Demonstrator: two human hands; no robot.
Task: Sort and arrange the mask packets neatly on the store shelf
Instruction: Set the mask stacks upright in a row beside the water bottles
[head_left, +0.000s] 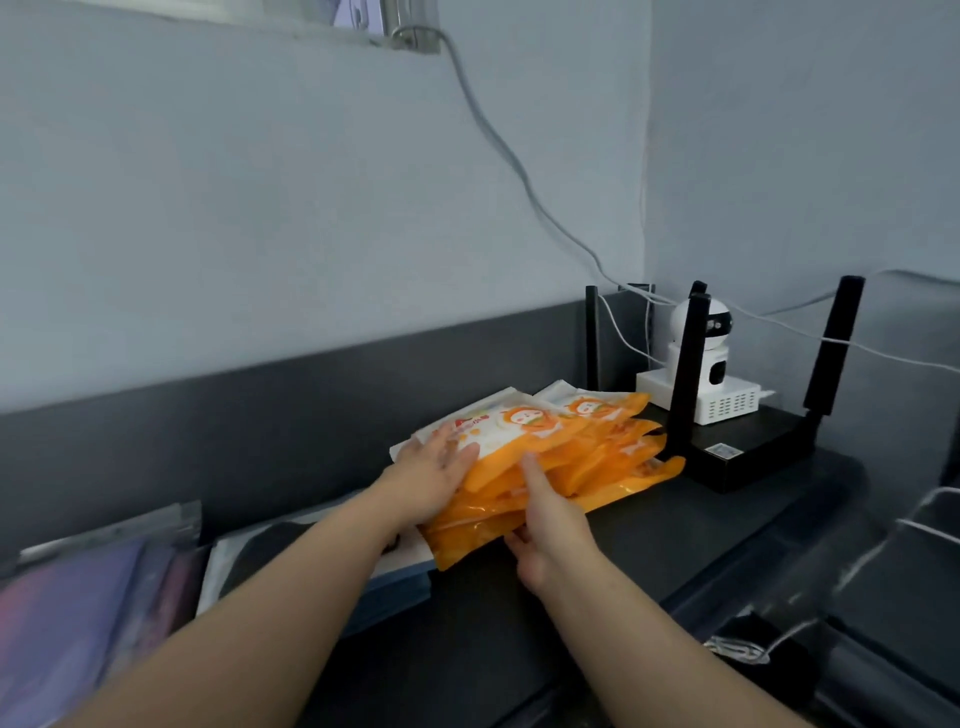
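Orange packets (571, 447) lie fanned in a pile on the dark shelf (649, 545), just left of a router (748, 457). The left hand (431, 478) rests flat on top, fingers straight; the right hand (550, 535) pinches the near edge, thumb above.

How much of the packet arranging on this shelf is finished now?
Done: the orange-and-white plastic mask packets lie in one pile on the black shelf. In hand: the left hand presses flat on top; the right hand grips the near edge. Left: the pile is fanned, its edges uneven, so squaring remains.
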